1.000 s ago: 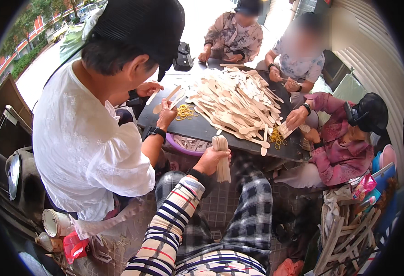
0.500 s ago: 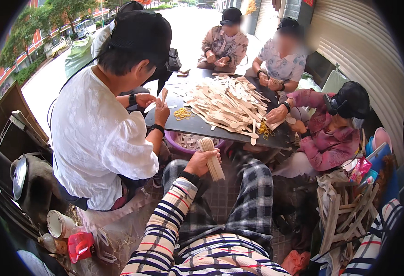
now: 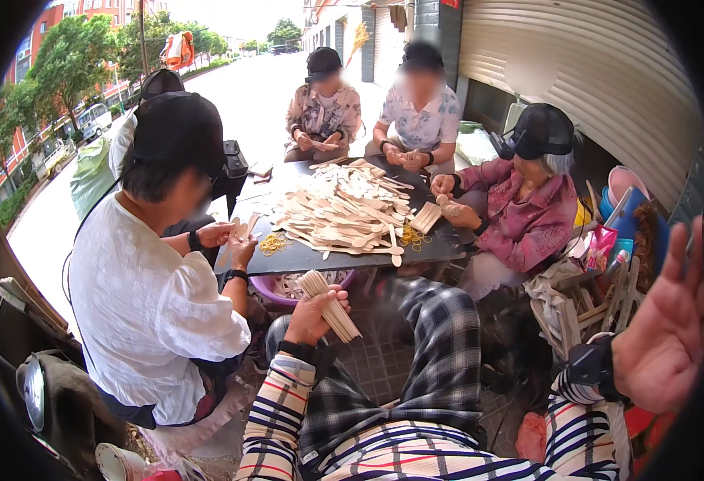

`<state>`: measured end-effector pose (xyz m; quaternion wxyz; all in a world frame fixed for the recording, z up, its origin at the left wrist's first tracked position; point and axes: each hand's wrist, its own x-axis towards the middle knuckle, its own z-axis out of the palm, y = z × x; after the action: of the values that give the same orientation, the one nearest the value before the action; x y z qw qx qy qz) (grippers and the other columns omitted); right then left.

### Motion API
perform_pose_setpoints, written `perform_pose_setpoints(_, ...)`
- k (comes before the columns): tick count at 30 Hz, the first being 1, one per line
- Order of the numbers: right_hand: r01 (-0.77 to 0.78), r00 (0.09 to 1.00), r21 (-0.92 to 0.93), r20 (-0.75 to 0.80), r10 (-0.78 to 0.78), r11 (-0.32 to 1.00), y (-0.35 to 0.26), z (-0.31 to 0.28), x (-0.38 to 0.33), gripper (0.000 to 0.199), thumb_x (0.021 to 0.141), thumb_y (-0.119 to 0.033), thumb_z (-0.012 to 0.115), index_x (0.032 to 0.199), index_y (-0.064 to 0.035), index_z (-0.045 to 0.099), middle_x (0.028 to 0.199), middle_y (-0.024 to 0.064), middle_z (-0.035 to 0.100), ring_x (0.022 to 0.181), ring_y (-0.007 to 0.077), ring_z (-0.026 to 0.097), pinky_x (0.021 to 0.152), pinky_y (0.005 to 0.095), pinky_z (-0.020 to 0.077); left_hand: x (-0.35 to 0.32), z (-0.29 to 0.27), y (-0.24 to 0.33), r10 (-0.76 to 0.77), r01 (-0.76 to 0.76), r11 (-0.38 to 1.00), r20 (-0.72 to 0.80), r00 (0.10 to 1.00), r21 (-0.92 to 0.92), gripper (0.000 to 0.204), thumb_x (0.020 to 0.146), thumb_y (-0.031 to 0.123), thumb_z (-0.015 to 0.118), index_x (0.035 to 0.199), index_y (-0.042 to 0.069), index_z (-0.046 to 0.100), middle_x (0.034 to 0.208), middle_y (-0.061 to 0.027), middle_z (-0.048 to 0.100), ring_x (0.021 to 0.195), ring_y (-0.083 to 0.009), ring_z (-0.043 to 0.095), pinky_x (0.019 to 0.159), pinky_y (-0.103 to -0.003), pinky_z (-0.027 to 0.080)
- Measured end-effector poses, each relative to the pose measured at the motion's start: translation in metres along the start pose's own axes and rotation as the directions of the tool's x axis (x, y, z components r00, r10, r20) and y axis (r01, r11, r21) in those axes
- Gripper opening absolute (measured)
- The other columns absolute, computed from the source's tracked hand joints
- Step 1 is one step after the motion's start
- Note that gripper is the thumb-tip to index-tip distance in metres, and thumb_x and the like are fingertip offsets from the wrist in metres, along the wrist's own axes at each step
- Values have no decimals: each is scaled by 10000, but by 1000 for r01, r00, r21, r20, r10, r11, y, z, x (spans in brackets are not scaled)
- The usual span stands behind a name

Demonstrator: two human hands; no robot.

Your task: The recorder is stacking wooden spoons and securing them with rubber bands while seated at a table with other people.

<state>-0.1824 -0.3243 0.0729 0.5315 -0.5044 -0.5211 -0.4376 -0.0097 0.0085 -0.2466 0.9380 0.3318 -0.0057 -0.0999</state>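
Observation:
My left hand point(image 3: 309, 318) is closed round a neat bundle of pale wooden spoons point(image 3: 334, 311), held slanting above my lap, just short of the table's near edge. At the far right my right hand point(image 3: 666, 333) is raised with its palm showing, fingers stretched out and nothing in it. Ahead stands a dark table point(image 3: 296, 260) bearing a large heap of loose wooden spoons point(image 3: 340, 210). Yellow rubber bands point(image 3: 273, 244) lie at the heap's left, and more rubber bands point(image 3: 413, 238) at its right, beside a small stack of spoons point(image 3: 426, 217).
A person in white point(image 3: 147, 297) sits close on my left, handling spoons. Opposite sit two people, and a person in pink point(image 3: 528, 216) is at the right. Below the table's near edge is a purple basin point(image 3: 264, 289). A wooden rack point(image 3: 584, 309) stands at right.
My view has turned to the right, so the table and people sit further left. My right hand has risen into sight, open. My left hand still grips the spoon bundle.

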Motion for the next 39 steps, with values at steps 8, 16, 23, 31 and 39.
perform_pose_setpoints(8, -880, 406, -74, 394, 824, 469, 134, 68, -144, 340, 873, -202, 632, 1096, 53, 592, 1018, 126, 645, 905, 155, 599, 806, 278, 468, -19, 41, -6, -1, 5, 1000, 135, 991, -30, 232, 871, 68, 609, 1082, -14, 558, 916, -113, 621, 843, -244, 619, 818, -426, 521)
perform_pose_setpoints(16, -983, 77, -91, 584, 808, 160, 155, 113, -250, 348, 880, -268, 639, 1075, 18, 595, 798, 42, 599, 712, 75, 539, 639, 228, 445, -46, 77, -15, 32, -34, 999, 190, 981, 5, 228, 875, 40, 596, 1095, -18, 570, 940, -114, 645, 870, -215, 641, 792, -367, 553)
perform_pose_setpoints(23, -977, -141, 32, 645, 751, -211, 161, 111, -248, 304, 894, -224, 627, 1094, 1, 585, 907, 27, 626, 799, 103, 619, 717, 235, 513, -40, 74, -22, 55, -59, 998, 198, 979, 15, 258, 862, 65, 618, 1098, -22, 565, 940, -129, 634, 885, -249, 625, 803, -424, 537)
perform_pose_setpoints(31, -966, -151, 53, 683, 715, -253, 177, 117, -260, 243, 836, -245, 688, 839, -6, 640, 677, 40, 639, 544, 113, 630, 487, 208, 510, -37, 74, -15, 13, -23, 998, 188, 982, 51, 263, 853, 72, 626, 1092, -17, 562, 934, -144, 633, 889, -274, 627, 784, -452, 538)
perform_pose_setpoints(39, -917, -191, 98, 741, 643, -385, 196, 121, -275, 241, 854, -255, 674, 853, -18, 632, 663, 31, 628, 525, 124, 619, 492, 215, 513, -17, 67, -16, -6, 1, 998, 87, 996, 60, 209, 853, 48, 622, 1047, -14, 578, 881, -119, 638, 835, -241, 638, 748, -392, 557)
